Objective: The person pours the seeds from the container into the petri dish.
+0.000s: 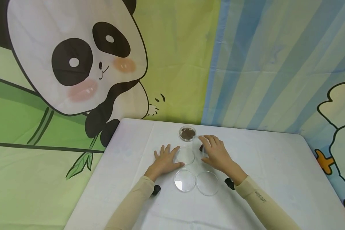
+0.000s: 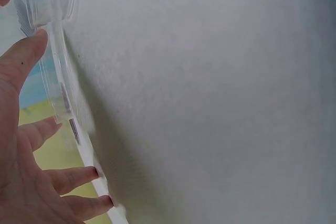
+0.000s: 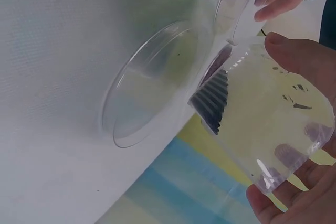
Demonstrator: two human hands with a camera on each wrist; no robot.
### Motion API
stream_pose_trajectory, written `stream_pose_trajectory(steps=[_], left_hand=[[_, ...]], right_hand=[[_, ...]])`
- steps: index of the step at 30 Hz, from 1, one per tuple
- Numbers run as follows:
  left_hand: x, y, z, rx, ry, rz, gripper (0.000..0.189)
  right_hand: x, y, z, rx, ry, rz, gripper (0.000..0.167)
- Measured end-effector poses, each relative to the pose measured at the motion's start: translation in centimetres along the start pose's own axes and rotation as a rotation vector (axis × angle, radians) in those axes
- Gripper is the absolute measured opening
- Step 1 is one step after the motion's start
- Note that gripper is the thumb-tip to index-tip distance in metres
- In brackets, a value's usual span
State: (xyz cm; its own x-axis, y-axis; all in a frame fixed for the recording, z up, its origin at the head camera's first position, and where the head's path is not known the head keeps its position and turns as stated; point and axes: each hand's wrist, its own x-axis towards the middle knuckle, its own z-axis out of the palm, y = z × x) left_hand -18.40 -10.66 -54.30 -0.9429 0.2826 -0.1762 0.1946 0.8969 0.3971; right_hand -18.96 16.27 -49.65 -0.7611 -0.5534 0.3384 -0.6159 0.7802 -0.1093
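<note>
My right hand (image 1: 217,153) holds a tilted clear plastic container (image 3: 262,108) by its side, thumb on one side and fingers on the other. Dark material (image 3: 212,100) shows at the ribbed lower corner of that container. To its left, my left hand (image 1: 164,161) has its thumb and index finger at opposite sides of the rim of a clear petri dish (image 1: 185,156), the other fingers spread. The left wrist view shows that thumb (image 2: 31,51) at the dish's edge. Behind the hands stands a petri dish of brown soil-like material (image 1: 187,133).
Two more clear petri dishes, a left one (image 1: 185,180) and a right one (image 1: 207,183), lie side by side nearer me. All stand on a white-covered table (image 1: 276,166). A printed panda curtain (image 1: 172,57) hangs behind the far edge.
</note>
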Motion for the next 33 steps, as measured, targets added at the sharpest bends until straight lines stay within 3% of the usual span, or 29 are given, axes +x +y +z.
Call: stream_pose_trajectory(steps=[20, 33], left_hand=[[0.1, 0.0, 0.0, -0.011, -0.004, 0.001, 0.087], [0.1, 0.0, 0.1, -0.003, -0.006, -0.001, 0.086]], right_hand=[[0.5, -1.1, 0.1, -0.094, -0.063, -0.043, 0.098], [1.0, -1.7, 0.3, -0.133, -0.009, -0.082, 0.093]])
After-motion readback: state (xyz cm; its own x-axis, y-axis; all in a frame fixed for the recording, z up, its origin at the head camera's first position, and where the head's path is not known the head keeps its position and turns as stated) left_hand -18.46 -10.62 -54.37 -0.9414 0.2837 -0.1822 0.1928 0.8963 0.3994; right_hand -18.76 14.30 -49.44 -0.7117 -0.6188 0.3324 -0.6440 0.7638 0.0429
